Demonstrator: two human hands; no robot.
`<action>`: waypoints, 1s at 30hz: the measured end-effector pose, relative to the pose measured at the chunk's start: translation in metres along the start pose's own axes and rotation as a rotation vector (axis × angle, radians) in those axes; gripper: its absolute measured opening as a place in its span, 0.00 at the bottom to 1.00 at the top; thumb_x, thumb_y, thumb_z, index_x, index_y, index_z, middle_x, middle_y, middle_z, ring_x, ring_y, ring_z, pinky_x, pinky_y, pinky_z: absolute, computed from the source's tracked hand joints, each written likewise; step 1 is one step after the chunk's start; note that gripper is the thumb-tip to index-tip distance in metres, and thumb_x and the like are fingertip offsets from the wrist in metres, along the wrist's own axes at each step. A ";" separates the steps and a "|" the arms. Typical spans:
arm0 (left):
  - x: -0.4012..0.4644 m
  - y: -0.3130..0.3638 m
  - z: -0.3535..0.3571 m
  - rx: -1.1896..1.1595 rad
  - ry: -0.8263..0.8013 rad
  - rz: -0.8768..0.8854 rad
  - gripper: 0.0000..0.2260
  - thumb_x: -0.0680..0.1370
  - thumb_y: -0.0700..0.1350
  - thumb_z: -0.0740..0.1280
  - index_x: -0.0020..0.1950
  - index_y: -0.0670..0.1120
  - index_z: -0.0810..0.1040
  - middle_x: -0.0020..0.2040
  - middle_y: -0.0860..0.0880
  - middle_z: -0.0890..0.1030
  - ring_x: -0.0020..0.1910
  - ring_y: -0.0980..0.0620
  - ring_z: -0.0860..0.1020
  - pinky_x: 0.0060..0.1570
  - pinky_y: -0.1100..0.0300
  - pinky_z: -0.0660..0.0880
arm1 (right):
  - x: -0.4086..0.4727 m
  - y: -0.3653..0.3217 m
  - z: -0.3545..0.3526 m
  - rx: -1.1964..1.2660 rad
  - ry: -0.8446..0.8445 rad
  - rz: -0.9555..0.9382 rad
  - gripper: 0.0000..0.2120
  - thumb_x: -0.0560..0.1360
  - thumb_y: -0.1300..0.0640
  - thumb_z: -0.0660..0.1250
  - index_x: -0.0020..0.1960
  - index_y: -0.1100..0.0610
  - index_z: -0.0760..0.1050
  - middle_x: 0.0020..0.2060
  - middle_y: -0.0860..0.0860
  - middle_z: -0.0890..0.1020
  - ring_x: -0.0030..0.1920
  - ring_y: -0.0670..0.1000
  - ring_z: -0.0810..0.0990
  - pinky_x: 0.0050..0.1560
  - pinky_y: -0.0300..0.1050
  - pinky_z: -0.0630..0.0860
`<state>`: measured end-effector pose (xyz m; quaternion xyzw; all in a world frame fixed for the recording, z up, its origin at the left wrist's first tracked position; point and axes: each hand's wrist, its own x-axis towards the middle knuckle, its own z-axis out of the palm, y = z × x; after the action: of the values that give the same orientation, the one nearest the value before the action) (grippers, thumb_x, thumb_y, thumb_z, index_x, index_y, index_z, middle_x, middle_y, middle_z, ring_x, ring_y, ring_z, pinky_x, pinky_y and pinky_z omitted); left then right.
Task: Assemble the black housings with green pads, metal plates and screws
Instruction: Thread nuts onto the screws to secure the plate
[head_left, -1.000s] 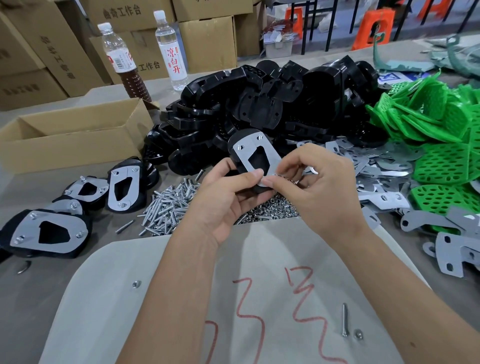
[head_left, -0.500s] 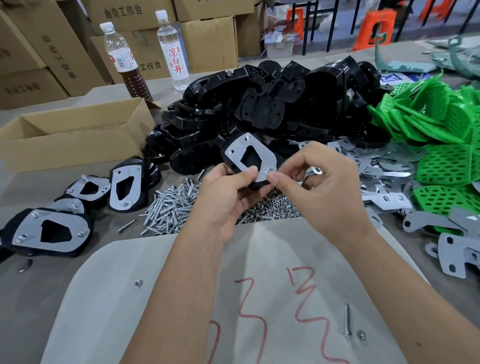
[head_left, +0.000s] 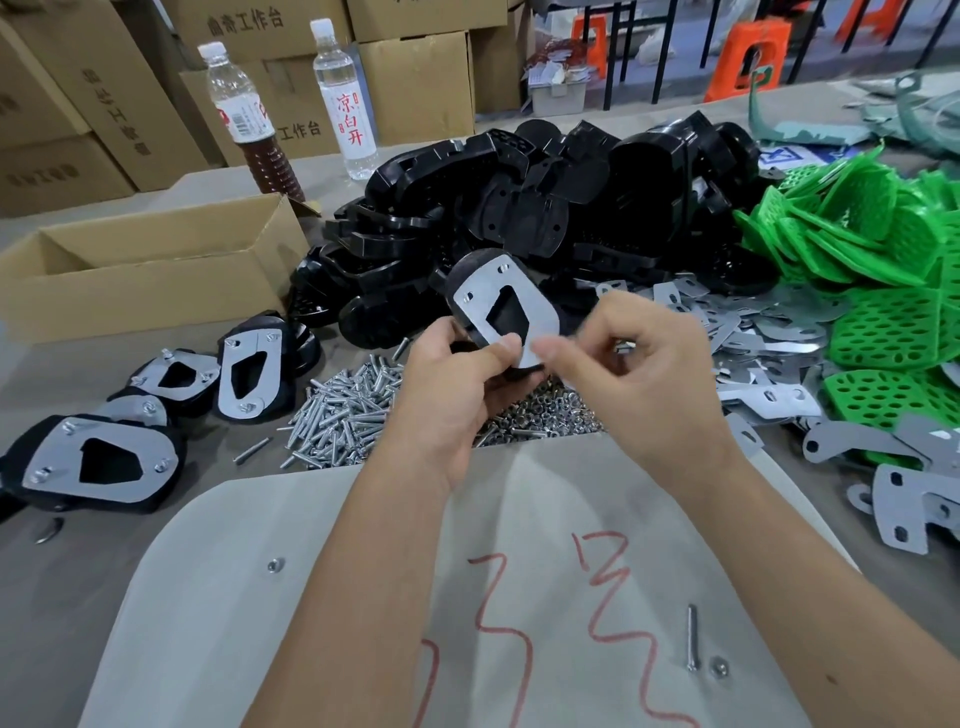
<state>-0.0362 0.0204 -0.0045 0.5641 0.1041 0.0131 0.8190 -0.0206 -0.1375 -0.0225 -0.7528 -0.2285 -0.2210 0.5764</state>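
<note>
I see the black housing (head_left: 470, 270) held up just above the left hand (head_left: 457, 384), tilted, with a metal plate (head_left: 511, 306) lying flat on its upper face. The left hand grips the housing's near edge, thumb pressed on the plate's lower rim and fingers curled underneath. The right hand (head_left: 644, 374) sits just to the right of it, thumb and forefinger pinched together at the plate's near corner; it is blurred, and I cannot tell whether anything small sits between the fingertips.

Directly below and beyond both hands lies a heap of screws (head_left: 348, 410) on the table (head_left: 67, 587), with a pile of small nuts (head_left: 545, 410) beside it under the right hand. Left of the left hand rest four finished housings (head_left: 98, 462) with plates screwed on. Beyond the hands rises a big mound of loose black housings (head_left: 545, 187). To the right of the right hand spread loose metal plates (head_left: 769, 332), and farther right a stack of green pads (head_left: 883, 322). Near my forearms a pale sheet (head_left: 270, 623) with red scrawl covers the table, carrying a single screw (head_left: 692, 644) and nut (head_left: 719, 666). Far left of the hands sits an open cardboard box (head_left: 140, 270), two bottles (head_left: 343, 98) behind it.
</note>
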 end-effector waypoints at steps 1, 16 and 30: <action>0.000 0.000 0.001 -0.001 0.001 0.008 0.10 0.82 0.33 0.67 0.62 0.36 0.77 0.59 0.38 0.84 0.48 0.48 0.87 0.46 0.58 0.83 | 0.001 0.001 -0.002 0.004 0.059 -0.002 0.22 0.75 0.48 0.77 0.31 0.59 0.73 0.28 0.51 0.72 0.30 0.50 0.68 0.35 0.43 0.65; -0.003 -0.002 0.004 0.118 0.014 0.208 0.13 0.78 0.32 0.72 0.60 0.41 0.79 0.53 0.41 0.86 0.50 0.44 0.87 0.46 0.53 0.84 | 0.002 0.002 0.000 -0.110 -0.003 -0.107 0.04 0.75 0.66 0.76 0.47 0.58 0.87 0.39 0.50 0.83 0.43 0.50 0.81 0.45 0.43 0.76; -0.006 -0.004 0.013 -0.054 -0.027 0.137 0.12 0.79 0.34 0.71 0.62 0.42 0.79 0.57 0.37 0.85 0.48 0.47 0.87 0.46 0.55 0.83 | 0.002 0.001 0.006 -0.034 0.153 -0.032 0.06 0.75 0.61 0.78 0.42 0.53 0.83 0.39 0.51 0.81 0.41 0.51 0.79 0.44 0.40 0.74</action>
<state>-0.0403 0.0058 -0.0027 0.5479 0.0539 0.0642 0.8324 -0.0177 -0.1313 -0.0234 -0.7396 -0.1919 -0.2910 0.5757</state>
